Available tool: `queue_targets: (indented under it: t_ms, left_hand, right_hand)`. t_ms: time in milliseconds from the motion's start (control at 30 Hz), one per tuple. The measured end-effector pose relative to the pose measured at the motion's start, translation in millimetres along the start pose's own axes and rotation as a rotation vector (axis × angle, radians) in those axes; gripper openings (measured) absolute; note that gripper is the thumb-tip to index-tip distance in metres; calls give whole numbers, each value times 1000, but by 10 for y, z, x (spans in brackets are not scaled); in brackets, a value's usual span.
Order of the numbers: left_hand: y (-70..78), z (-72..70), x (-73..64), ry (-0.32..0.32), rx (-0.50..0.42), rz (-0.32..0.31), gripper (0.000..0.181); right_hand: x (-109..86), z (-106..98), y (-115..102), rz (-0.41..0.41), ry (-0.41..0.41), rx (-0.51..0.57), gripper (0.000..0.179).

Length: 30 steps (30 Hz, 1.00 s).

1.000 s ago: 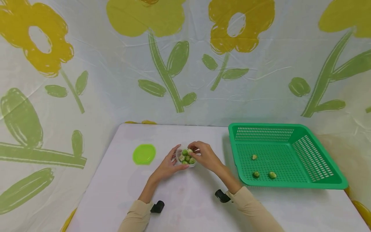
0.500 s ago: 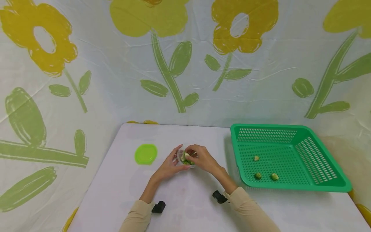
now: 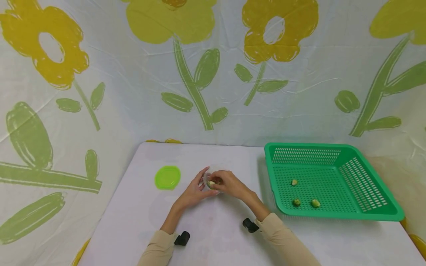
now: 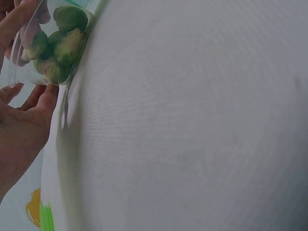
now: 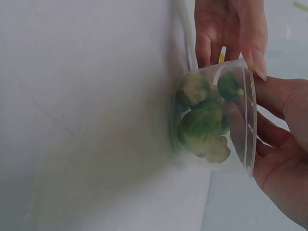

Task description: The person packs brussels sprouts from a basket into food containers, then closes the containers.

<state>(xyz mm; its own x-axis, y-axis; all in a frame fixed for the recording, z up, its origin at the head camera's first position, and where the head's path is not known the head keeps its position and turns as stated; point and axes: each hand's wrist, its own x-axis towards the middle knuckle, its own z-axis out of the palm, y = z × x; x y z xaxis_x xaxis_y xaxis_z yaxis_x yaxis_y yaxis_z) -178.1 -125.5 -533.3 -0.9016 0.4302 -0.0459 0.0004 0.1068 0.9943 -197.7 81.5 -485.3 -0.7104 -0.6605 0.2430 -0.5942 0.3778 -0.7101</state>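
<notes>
My left hand point(image 3: 193, 192) grips a clear plastic tub point(image 5: 241, 166) from its left, thumb on the near side and fingers round the far side. Inside the tub lie several Brussels sprouts point(image 4: 70, 45), green with pale cut ends. My right hand point(image 3: 231, 184) reaches over the rim with its fingers down in the tub. Its curled fingertips pinch a Brussels sprout point(image 3: 211, 183) among the others. In the right wrist view, sprouts point(image 5: 198, 127) show through the wall, and the fingers inside blur behind the plastic.
A lime-green lid point(image 3: 167, 177) lies on the white table point(image 3: 213, 229) left of the tub. To the right stands a green perforated basket point(image 3: 332, 214) with three Brussels sprouts point(image 3: 315, 203) on its floor. A flower-printed cloth point(image 3: 229, 122) backs the table.
My right hand has moved down and left, lowering the pinched Brussels sprout from the rim into the tub. The left hand keeps its grip, and the head view has shifted slightly.
</notes>
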Motion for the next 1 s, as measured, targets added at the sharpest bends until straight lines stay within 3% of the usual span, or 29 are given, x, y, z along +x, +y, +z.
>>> queue_targets:
  t_ms: [167, 433, 1000]
  left_hand:
    - [12, 10, 2, 8, 5, -7, 102]
    - [-2, 25, 24, 5, 34, 10, 102]
    - [-25, -9, 12, 3, 41, 9, 102]
  right_hand:
    - [11, -27, 20, -12, -41, 16, 18]
    - [14, -72, 7, 52, -105, 52, 12]
    - [-5, -103, -1, 22, -137, 27, 14]
